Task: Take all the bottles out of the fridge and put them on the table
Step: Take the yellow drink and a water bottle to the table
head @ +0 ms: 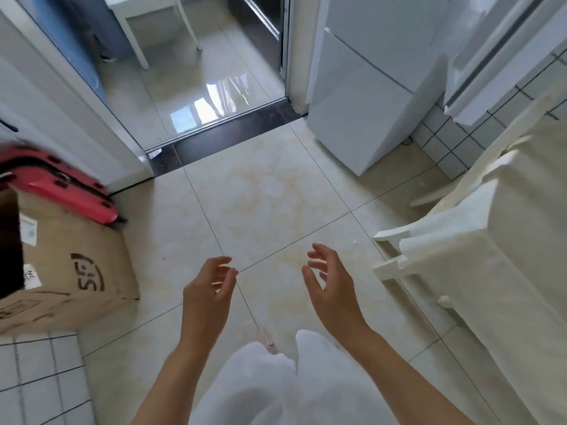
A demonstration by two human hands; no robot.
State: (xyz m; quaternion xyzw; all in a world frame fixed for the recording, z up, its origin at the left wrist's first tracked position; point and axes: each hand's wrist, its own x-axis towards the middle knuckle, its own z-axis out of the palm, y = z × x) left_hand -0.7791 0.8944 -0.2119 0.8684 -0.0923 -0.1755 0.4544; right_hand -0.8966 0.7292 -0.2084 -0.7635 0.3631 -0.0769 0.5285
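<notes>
Left hand (208,289): held out over the floor, empty; fingers loosely curled and a little apart, thumb tip close to the fingertips but pinching nothing.
Right hand (329,283): held out beside the left, empty; fingers (319,256) spread and gently bent, palm turned inward, touching nothing.
Gap between hands: the two stand apart, bare floor tile showing between them.
Fridge (365,96): white, two doors, upper right of view beside the doorway; both doors look shut, no handle clear. Well apart from both hands.
Bottles: none visible; fridge interior hidden.
Table (478,271): right side, draped in a cream cloth that hangs down the near side; top not clearly seen.
Writing: cardboard box (76,280) at left carries a dark logo reading "SF", seen upside down; small white labels on its side, print too small to read.
Red case (61,185): blurred, lies behind the box against the white wall.
Floor (270,194): pale glossy tiles with thin dark joints; dark threshold strip (227,133) across the doorway.
Beyond doorway: white chair legs (138,41) on a shiny floor.
Clothing: white garment at bottom centre, forearms bare.
</notes>
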